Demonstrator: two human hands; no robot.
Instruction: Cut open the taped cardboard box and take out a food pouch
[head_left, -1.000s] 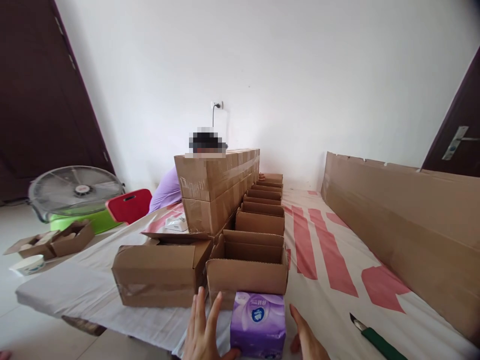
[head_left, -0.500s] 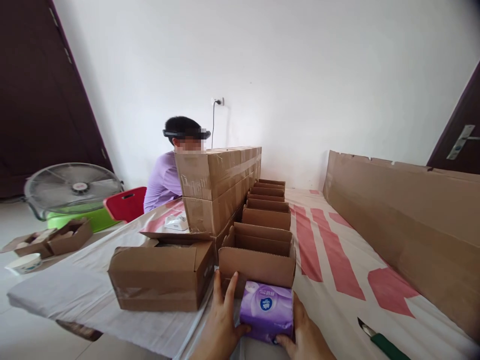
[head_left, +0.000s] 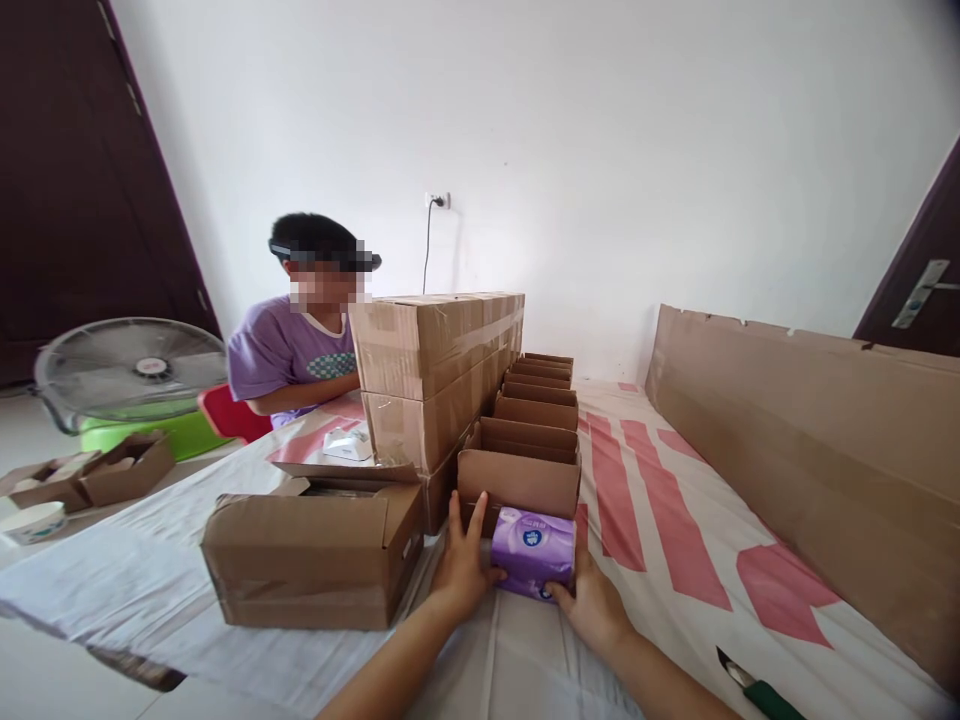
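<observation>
A purple pack of tissues [head_left: 533, 552] rests on the cloth, close against the near side of an open cardboard box [head_left: 517, 484]. Along the pack's right side lies my right hand [head_left: 592, 595], closed on it with the thumb over its near lower edge. My left hand [head_left: 461, 560] is at the pack's left; its fingers are stretched apart against the box's near wall, and the thumb reaches the pack's lower left corner. The inside of the box is mostly hidden by its near wall.
Several open boxes [head_left: 536, 408] line up behind. Taped cartons [head_left: 420, 350] are stacked at their left, with a person [head_left: 296, 345] seated beyond. A flapped box [head_left: 300, 560] stands left, a green-handled knife [head_left: 761, 690] lies right, and a cardboard panel [head_left: 795, 440] stands along the right.
My hands, the tissue pack and the near box have shifted forward, closing up toward the row of boxes. The seated person has moved left, out from behind the cartons.
</observation>
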